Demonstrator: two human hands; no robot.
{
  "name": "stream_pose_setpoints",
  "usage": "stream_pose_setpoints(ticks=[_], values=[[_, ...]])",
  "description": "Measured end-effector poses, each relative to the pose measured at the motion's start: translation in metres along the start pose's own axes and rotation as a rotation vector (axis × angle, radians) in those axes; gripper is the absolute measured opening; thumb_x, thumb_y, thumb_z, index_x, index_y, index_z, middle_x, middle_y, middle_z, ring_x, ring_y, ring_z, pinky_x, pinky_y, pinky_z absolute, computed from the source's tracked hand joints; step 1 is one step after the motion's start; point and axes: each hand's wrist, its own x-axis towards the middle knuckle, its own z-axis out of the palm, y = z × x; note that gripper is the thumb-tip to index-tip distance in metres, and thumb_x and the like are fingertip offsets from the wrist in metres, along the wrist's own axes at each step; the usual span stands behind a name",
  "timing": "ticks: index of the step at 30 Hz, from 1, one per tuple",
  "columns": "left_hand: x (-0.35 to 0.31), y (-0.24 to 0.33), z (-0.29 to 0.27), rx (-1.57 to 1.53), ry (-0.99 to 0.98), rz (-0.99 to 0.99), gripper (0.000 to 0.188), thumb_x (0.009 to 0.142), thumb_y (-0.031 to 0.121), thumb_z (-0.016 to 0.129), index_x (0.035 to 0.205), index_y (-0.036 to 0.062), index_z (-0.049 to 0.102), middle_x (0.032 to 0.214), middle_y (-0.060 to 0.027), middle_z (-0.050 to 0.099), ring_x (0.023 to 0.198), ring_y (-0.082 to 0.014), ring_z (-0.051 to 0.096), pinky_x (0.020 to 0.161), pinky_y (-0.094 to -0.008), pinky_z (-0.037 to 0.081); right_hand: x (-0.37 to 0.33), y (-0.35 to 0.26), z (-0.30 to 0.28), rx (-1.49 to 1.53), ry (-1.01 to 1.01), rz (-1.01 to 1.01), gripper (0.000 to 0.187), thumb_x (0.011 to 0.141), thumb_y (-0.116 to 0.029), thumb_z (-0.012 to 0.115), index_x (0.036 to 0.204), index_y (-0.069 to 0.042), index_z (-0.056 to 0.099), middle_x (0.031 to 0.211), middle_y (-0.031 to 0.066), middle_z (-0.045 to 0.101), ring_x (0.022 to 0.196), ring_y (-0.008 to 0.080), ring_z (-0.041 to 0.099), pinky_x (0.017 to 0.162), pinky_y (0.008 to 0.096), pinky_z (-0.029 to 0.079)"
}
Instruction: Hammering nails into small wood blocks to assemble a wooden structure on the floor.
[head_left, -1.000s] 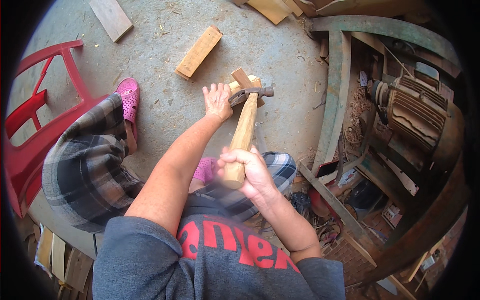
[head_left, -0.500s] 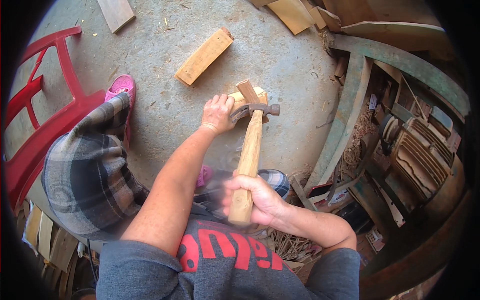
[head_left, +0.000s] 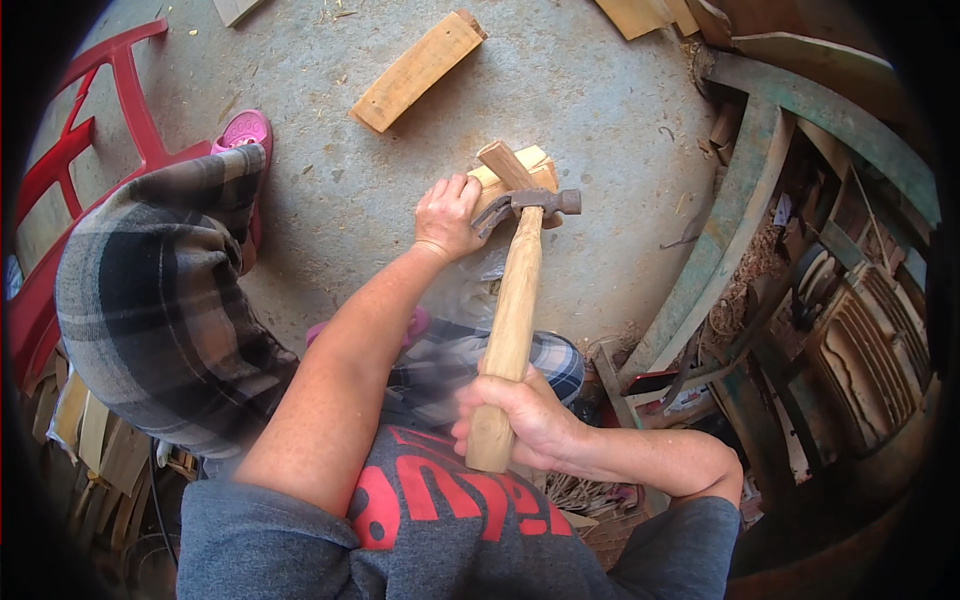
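My right hand (head_left: 520, 415) is wrapped round the wooden handle of a claw hammer (head_left: 518, 300). The metal head reaches over a pale wooden block (head_left: 538, 172) on the concrete floor, its claw pointing left towards my left hand. Across the block lies a shorter brown strip of wood (head_left: 508, 165), slanting out from behind the hammer head. My left hand (head_left: 450, 212) grips the block's left end with its fingers over the top. The hammer head hides part of both pieces, so whether it touches them I cannot tell.
A longer wooden block (head_left: 420, 72) lies on the concrete floor (head_left: 330, 180) farther off. At the left stands a red plastic chair (head_left: 130, 105), near a pink clog (head_left: 243, 130) on my foot. A green wooden frame (head_left: 735, 230) with a motor-like ribbed machine (head_left: 865, 340) fills the right side.
The view has shifted a little, so the hands, hammer and block sit slightly farther right. Both hands keep their holds, and the hammer head remains over the block.
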Motion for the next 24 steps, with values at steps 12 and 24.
stream_pose_setpoints(ticks=[12,24], values=[[-0.015,0.011,0.016,0.026,0.103,-0.043,0.053,0.060,0.031,0.081,0.104,0.0106,0.058,0.104,-0.0072,0.061,0.092,-0.0285,0.061,0.074,-0.0413,0.055,0.019,0.028,-0.042,-0.065,-0.215,-0.220,0.032,0.086,-0.005,0.066,0.107,0.000,0.043,0.090,0.0144,0.057,0.071,0.0281,0.068,0.059,0.0483,0.061],[-0.014,0.000,0.032,0.045,0.118,0.003,0.039,0.077,0.034,0.071,0.106,0.0140,0.056,0.104,-0.0075,0.058,0.093,-0.0311,0.060,0.072,-0.0456,0.055,0.090,0.053,-0.026,0.413,-0.462,-0.678,0.037,0.088,-0.016,0.064,0.117,-0.007,0.043,0.089,0.0100,0.057,0.066,0.0188,0.062,0.054,0.0374,0.056]])
